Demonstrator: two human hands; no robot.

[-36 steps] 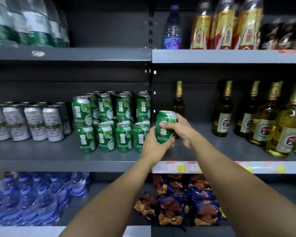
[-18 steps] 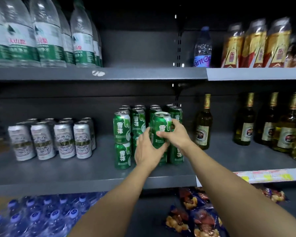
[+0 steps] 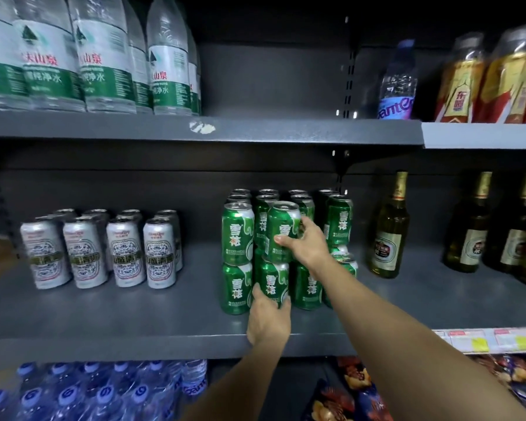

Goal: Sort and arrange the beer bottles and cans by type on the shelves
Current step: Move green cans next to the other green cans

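Green beer cans stand stacked two high on the dark middle shelf [image 3: 164, 326]. My right hand [image 3: 304, 244] grips one green can [image 3: 281, 227] in the upper layer, sitting on top of a lower can. My left hand [image 3: 268, 320] holds the lower front green can [image 3: 271, 284] from below and in front. A group of silver beer cans [image 3: 104, 250] stands to the left. Beer bottles with gold foil necks [image 3: 389, 238] stand on the right of the same shelf.
Large water bottles [image 3: 104, 56] fill the upper left shelf; a small blue-labelled bottle [image 3: 397, 86] and yellow-labelled bottles [image 3: 480, 83] stand upper right. Below are packs of small water bottles [image 3: 88, 390] and snack bags [image 3: 346, 396]. Bare shelf lies between the silver and green cans.
Both hands carried the green can leftward from the shelf gap onto the top layer of the green stack. My left hand then dropped to the lower front can.
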